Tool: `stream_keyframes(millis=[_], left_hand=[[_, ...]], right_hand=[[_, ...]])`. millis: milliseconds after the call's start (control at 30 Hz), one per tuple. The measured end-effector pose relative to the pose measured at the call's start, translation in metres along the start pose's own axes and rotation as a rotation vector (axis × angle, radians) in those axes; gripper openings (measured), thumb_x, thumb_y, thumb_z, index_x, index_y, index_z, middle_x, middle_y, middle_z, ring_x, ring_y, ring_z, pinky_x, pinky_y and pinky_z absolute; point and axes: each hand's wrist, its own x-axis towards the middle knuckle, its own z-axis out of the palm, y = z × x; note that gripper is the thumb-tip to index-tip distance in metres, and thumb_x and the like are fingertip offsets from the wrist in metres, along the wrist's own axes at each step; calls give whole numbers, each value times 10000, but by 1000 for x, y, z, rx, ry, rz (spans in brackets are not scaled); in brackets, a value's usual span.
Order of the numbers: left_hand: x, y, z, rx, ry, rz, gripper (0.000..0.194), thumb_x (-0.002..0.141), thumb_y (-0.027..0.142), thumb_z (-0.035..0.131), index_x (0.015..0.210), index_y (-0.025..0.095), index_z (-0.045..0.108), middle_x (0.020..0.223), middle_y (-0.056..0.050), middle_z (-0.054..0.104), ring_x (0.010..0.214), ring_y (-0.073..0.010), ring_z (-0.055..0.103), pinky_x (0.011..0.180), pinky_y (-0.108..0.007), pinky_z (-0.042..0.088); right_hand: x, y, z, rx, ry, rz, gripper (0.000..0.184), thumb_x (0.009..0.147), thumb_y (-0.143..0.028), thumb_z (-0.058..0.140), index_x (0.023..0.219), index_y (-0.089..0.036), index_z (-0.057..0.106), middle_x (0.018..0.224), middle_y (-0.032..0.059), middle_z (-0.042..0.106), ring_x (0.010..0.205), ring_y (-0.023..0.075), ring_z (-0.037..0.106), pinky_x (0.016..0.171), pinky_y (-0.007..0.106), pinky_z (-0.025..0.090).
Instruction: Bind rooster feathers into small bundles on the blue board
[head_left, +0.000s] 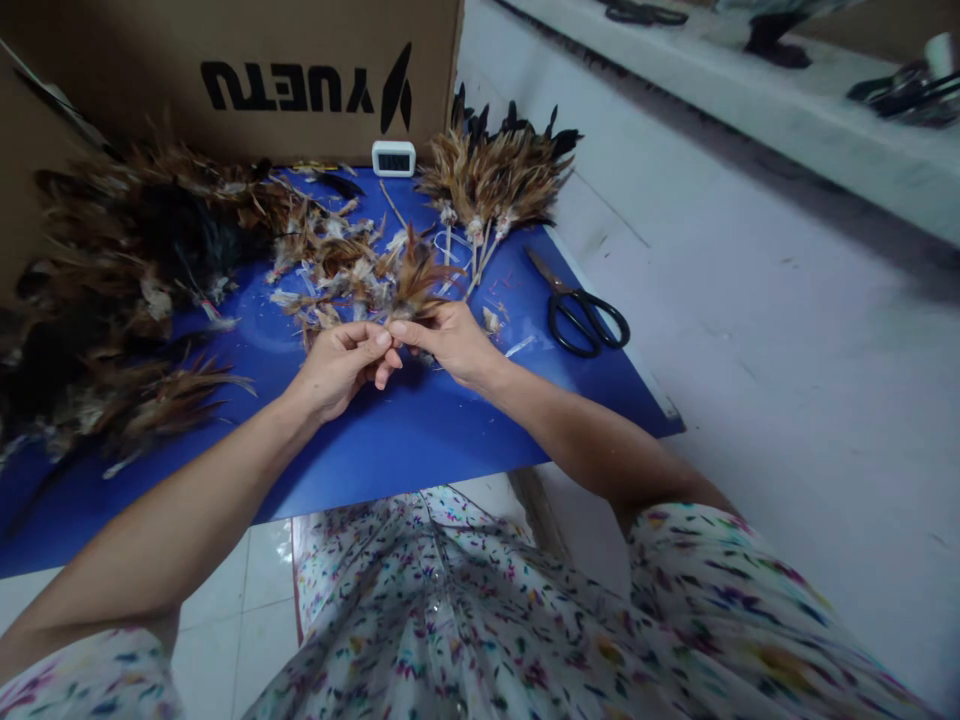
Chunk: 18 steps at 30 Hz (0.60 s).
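Brown feathers (420,278) in a small bunch rise from between my two hands, above the front part of the blue table (360,440). My right hand (446,340) is closed around their lower end, thumb pressed against the fingers. My left hand (349,365) meets it fingertip to fingertip in a pinch; what lies in that pinch is too small to make out. Just beyond my hands, loose brown and whitish feathers (341,250) lie scattered. Finished-looking feather bundles on thin sticks (499,180) lie at the back right.
Black-handled scissors (577,310) lie near the table's right edge. A white digital timer (394,158) stands before a cardboard box (300,60). A large heap of dark and brown feathers (127,270) covers the left side. A pale wall (720,300) borders the right, with a ledge (750,90) above.
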Motion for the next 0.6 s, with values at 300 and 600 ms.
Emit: stream_keyframes(millis=[300,600], left_hand=[[3,-5,-2,86,98,123,351,606,411,903,693,130,710,610,-37,696,416,-73,532,414,-196,445],[6,-7,-4,112,153,203,366,573,439,914,686,146,726,624,-37,707,438,-73,538,429,-198,440]], right_hand=[[0,5,0,-41,49,16,413,677,-556,816,744,-169,689,757,8,639,637,93,517,573,255,416],[1,5,-1,-80,75,-9,382,675,-501,835,772,-172,670,746,4,661,710,113,570,632,249,451]])
